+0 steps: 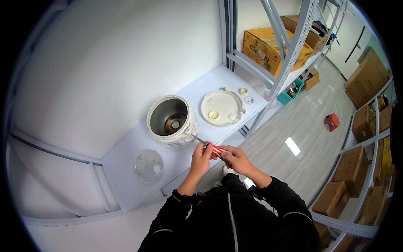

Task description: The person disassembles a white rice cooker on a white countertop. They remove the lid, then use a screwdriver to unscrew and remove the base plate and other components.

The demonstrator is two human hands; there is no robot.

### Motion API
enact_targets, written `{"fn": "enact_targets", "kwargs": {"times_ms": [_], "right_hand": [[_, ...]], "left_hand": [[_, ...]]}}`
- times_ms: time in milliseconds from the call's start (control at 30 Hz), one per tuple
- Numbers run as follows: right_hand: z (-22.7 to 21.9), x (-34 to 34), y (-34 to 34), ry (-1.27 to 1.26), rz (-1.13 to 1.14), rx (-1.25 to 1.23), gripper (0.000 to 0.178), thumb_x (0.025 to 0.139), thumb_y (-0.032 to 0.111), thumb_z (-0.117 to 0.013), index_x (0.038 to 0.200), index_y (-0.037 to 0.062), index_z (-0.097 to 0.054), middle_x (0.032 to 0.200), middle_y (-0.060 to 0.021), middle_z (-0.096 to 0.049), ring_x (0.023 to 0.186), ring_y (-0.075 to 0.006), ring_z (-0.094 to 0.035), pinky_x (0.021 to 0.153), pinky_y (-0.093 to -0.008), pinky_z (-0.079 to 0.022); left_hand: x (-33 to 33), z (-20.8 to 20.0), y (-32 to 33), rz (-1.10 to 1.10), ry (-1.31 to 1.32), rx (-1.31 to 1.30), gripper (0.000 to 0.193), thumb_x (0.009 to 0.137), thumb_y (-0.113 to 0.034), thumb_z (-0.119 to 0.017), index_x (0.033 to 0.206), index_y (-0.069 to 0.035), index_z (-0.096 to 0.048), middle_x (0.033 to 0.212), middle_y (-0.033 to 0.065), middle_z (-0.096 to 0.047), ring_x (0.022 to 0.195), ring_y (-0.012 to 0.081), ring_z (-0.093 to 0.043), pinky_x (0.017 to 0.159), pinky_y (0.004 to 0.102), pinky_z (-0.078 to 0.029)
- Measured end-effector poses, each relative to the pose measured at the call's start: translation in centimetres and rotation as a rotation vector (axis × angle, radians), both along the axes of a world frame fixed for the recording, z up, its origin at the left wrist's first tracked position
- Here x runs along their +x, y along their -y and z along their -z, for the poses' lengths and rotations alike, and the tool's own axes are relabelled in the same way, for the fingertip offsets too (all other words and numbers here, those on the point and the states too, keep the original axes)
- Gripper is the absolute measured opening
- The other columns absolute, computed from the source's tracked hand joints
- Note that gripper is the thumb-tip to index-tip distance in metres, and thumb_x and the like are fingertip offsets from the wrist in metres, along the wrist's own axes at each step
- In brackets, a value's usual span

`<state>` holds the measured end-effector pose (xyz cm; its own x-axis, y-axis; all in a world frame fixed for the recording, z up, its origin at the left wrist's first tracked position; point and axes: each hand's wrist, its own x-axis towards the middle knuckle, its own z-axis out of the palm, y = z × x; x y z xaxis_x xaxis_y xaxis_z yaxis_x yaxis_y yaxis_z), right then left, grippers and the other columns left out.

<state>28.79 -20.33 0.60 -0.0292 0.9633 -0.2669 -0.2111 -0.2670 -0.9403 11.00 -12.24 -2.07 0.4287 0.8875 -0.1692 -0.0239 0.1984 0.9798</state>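
My left hand (202,158) and my right hand (236,160) are both closed around a screwdriver (215,150) with a red, white and black handle. Its thin metal shaft points up and left, the tip close to the side of a white rice cooker body (151,125). Whether the tip touches the body I cannot tell. The cooker stands uncovered, showing a grey metal inside with a brown-stained bottom. To its right lies a round white lid (216,103), underside up, with a small cream cap (214,115) on it. A translucent round disc (148,166) lies left of the cooker.
The white shelf (121,164) runs along a wall. Near its right end are a small cream cup (243,90) and a ring (249,100). A metal upright (289,50) rises there, by a yellow carton (262,48). A red stool (331,122) stands on the floor; boxes (348,170) fill racks at right.
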Motion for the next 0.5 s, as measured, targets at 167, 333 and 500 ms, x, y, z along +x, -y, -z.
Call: {"fn": "enact_targets", "kwargs": {"times_ms": [167, 333, 500], "right_hand": [[-0.15, 0.34, 0.19, 0.014, 0.003, -0.022, 0.042, 0.108, 0.027, -0.062, 0.141, 0.0028, -0.067, 0.088, -0.0001, -0.068, 0.065, -0.0083, -0.058, 0.059, -0.0246, -0.048], [-0.22, 0.44, -0.01, 0.028, 0.002, 0.004, 0.042, 0.108, 0.026, -0.062, 0.142, 0.0026, -0.067, 0.089, -0.0007, -0.068, 0.065, -0.0082, -0.058, 0.059, -0.0248, -0.049], [-0.41, 0.29, -0.14, 0.017, -0.012, 0.000, 0.040, 0.110, 0.023, -0.059, 0.145, 0.0055, -0.065, 0.082, 0.0005, -0.064, 0.061, -0.0069, -0.054, 0.056, -0.0243, -0.045]], "left_hand": [[0.29, 0.23, 0.13, -0.013, 0.014, -0.014, 0.029, 0.113, -0.028, -0.056, 0.120, -0.001, -0.060, 0.092, 0.0090, -0.074, 0.073, 0.0146, -0.071, 0.071, 0.0272, -0.054], [0.55, -0.27, 0.17, -0.018, 0.007, -0.013, 0.029, 0.113, -0.028, -0.056, 0.121, 0.000, -0.060, 0.093, 0.0088, -0.074, 0.074, 0.0148, -0.071, 0.071, 0.0274, -0.054], [0.20, -0.24, 0.19, -0.016, -0.008, 0.009, 0.029, 0.113, -0.028, -0.056, 0.122, -0.001, -0.060, 0.094, 0.0089, -0.074, 0.074, 0.0148, -0.071, 0.071, 0.0275, -0.054]]}}
